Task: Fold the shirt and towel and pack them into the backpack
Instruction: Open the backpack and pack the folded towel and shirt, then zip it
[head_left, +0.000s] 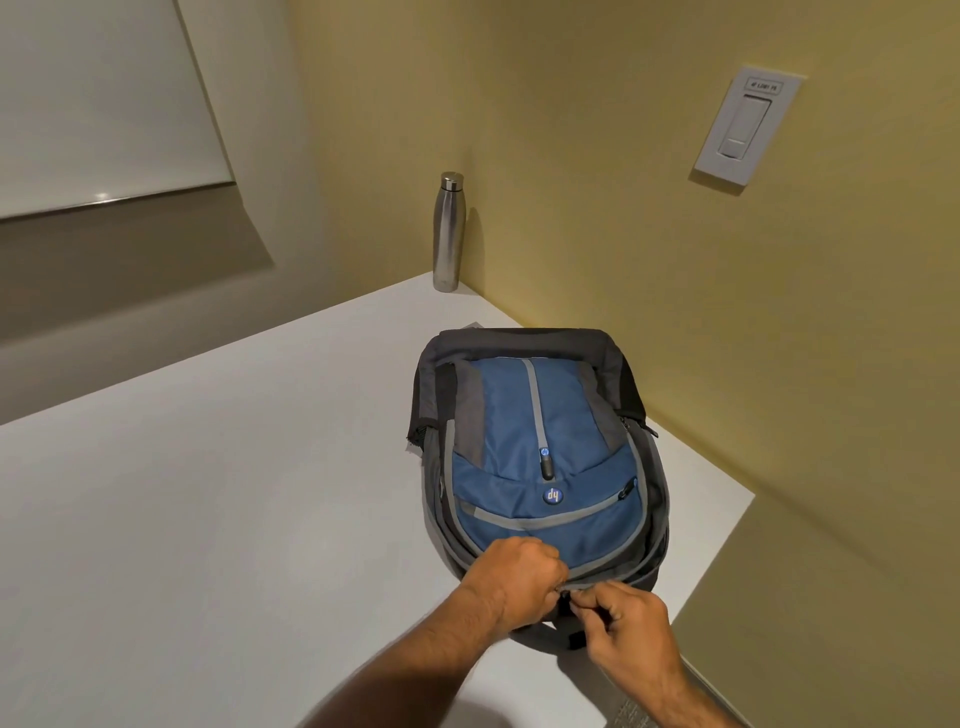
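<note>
Backpack (540, 457) is lying flat on the white table (208, 519), front panel facing up, top end pointing toward the person, base toward the wall corner. Blue front with grey trim, black back and sides. It's sitting near the table's right edge, close to the yellow wall.

Both hands are working at the near end of the pack, right at the zipper line. Left hand (519, 577) is curled into a loose fist, fingers pressed together and gripping the fabric beside the zip. Right hand (631, 636) is just beside it, thumb and forefinger pinching something small and dark at the zip, looks like the pull tab; other fingers are curled in. The two hands are almost touching.

Contents: can't tell. The main compartment is looking closed along what's visible, so nothing inside is showing. No shirt or towel in sight on the table. The front pockets are looking zipped, with one dark puller (545, 465) hanging on the centre vertical zip and another at the right end of the curved lower zip. The mesh side pocket on the left side is looking flat.

Steel bottle (448, 234) is standing upright in the far corner of the table, cap on, well apart from the pack. A light switch (745, 127) is sitting on the right wall.
</note>
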